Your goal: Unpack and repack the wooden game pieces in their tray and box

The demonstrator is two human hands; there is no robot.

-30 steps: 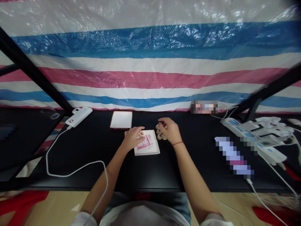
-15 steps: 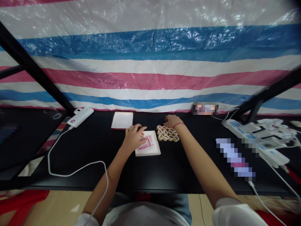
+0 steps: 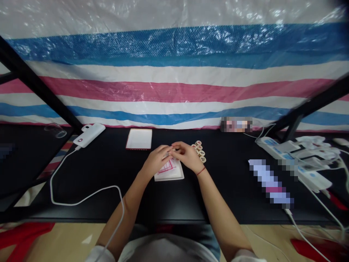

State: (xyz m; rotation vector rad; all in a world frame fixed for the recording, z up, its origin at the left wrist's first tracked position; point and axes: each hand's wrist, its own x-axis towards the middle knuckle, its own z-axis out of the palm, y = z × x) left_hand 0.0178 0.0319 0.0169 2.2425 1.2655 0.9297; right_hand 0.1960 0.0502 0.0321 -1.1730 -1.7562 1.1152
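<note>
My left hand (image 3: 156, 160) and my right hand (image 3: 187, 156) meet with curled fingertips above a white square board (image 3: 169, 175) with pink-red printed lines. Whether either hand holds anything is hidden by the fingers. Just right of my right hand stands a cluster of round wooden Chinese chess pieces (image 3: 199, 150) with red and dark characters, partly hidden behind that hand. Farther back lies a white pad with a red edge (image 3: 139, 139).
A white power bank (image 3: 89, 135) trails a white cable across the black table at left, beside a clear glass (image 3: 56, 130). A white power strip (image 3: 291, 160) with plugs sits at right. A striped tarp and black metal bars stand behind.
My right hand has moved left from behind the chess pieces to over the board, meeting my left hand. It now covers part of the cluster. The piece at my left fingertips is no longer visible.
</note>
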